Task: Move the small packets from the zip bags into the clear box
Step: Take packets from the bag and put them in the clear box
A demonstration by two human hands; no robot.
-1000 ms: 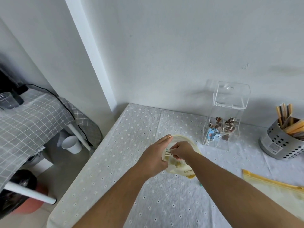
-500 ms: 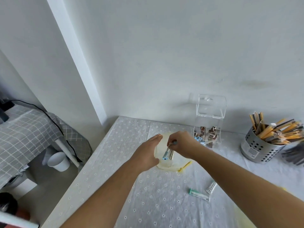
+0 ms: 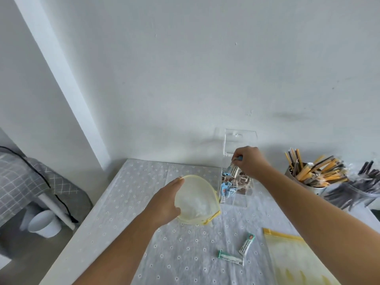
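My left hand holds a pale yellow zip bag open above the table, fingers along its rim. My right hand pinches small blue-tipped packets right over the open top of the clear box. The box stands by the wall with its lid tipped back, and holds blue and brown packets in separate compartments. Two green-tipped packets lie loose on the tablecloth in front. A second yellow zip bag lies flat at the right, partly under my right forearm.
A metal holder full of wrapped sticks stands right of the box, with dark wrapped items beside it. The table's left edge drops to the floor, where a white cup and a grey-clothed stand sit.
My right hand has pulled packets out of the zip bag and carried them right and up to the clear box. My left hand keeps holding the bag.
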